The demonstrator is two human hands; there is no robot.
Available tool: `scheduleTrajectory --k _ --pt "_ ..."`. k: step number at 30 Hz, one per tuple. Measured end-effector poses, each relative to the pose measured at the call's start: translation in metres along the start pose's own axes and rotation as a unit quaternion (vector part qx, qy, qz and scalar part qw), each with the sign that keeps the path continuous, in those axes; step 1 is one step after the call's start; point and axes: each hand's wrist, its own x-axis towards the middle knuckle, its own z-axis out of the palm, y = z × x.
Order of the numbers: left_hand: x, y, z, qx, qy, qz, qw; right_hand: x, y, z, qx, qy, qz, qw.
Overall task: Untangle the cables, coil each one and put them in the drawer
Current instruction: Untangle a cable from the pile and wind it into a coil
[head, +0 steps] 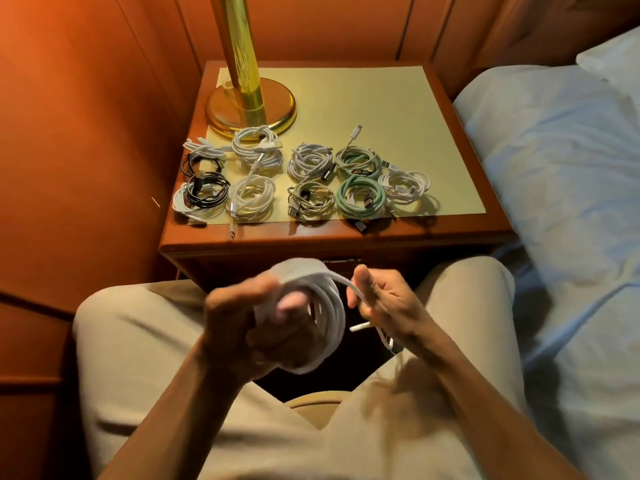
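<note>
- Left hand [239, 317]: grips white cable [325, 306] coil, keeping loops together.
- Right hand [381, 299]: pinches the loose tail, feeding the wrap.
- Coiled cables [304, 178]: rowed along counter [381, 237] front edge, likely awaiting the drawer.

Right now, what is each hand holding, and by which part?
The left hand grips the thick white cable by its wound loops; the right hand pinches the same cable's loose tail near the plug end.
</note>
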Motion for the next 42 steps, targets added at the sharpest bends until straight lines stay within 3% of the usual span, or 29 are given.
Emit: scheduleTrajectory --k 4,6,8,10,12,13,14,16,19,21,23,25,28,30,36,42 --pt "0.008 0.023 0.013 -0.055 0.057 0.183 0.98 -0.004 0.012 0.003 -0.075 -0.024 0.054 0.995" --pt "0.016 0.03 0.009 -0.006 0.168 0.262 0.95 -0.004 0.01 0.008 -0.151 -0.018 0.023 0.988" --pt "0.022 0.029 -0.007 0.113 0.325 0.307 0.887 -0.006 0.007 0.015 -0.245 -0.032 -0.026 0.969" --pt "0.025 0.018 -0.026 0.263 0.444 0.307 0.8 -0.01 0.003 0.024 -0.357 -0.06 -0.067 0.93" --pt "0.022 -0.001 -0.038 0.42 0.516 0.234 0.708 -0.013 -0.005 0.031 -0.469 -0.078 -0.085 0.875" --pt "0.017 -0.011 -0.045 0.476 0.537 0.182 0.672 -0.012 -0.008 0.032 -0.508 -0.075 -0.096 0.853" --pt "0.013 -0.019 -0.047 0.504 0.542 0.128 0.66 -0.013 -0.011 0.031 -0.524 -0.064 -0.112 0.842" --pt "0.005 -0.027 -0.05 0.513 0.487 0.005 0.707 -0.014 -0.015 0.027 -0.485 -0.017 -0.154 0.861" --pt "0.002 -0.028 -0.04 0.529 0.333 -0.167 0.762 -0.02 -0.016 0.02 -0.351 0.061 -0.169 0.919" --pt "0.007 -0.027 -0.029 0.506 0.285 -0.218 0.785 -0.021 -0.016 0.021 -0.319 0.107 -0.198 0.921" --pt "0.012 -0.026 -0.022 0.455 0.289 -0.258 0.802 -0.02 -0.017 0.021 -0.316 0.163 -0.224 0.907" --pt "0.013 -0.026 -0.018 0.363 0.253 -0.281 0.852 -0.017 -0.019 0.021 -0.289 0.204 -0.233 0.906" --pt "0.011 -0.034 -0.019 0.199 0.163 -0.24 0.936 -0.01 -0.023 0.021 -0.206 0.234 -0.234 0.921" --pt "0.006 -0.04 -0.024 0.169 0.159 -0.167 0.958 -0.005 -0.025 0.023 -0.155 0.215 -0.24 0.934" --pt "-0.002 -0.043 -0.031 0.041 0.147 -0.074 0.986 0.007 -0.031 0.022 -0.123 0.144 -0.206 0.96" --pt "0.002 -0.034 -0.02 0.057 0.15 -0.066 0.985 0.03 -0.052 0.017 -0.254 0.079 -0.206 0.942"
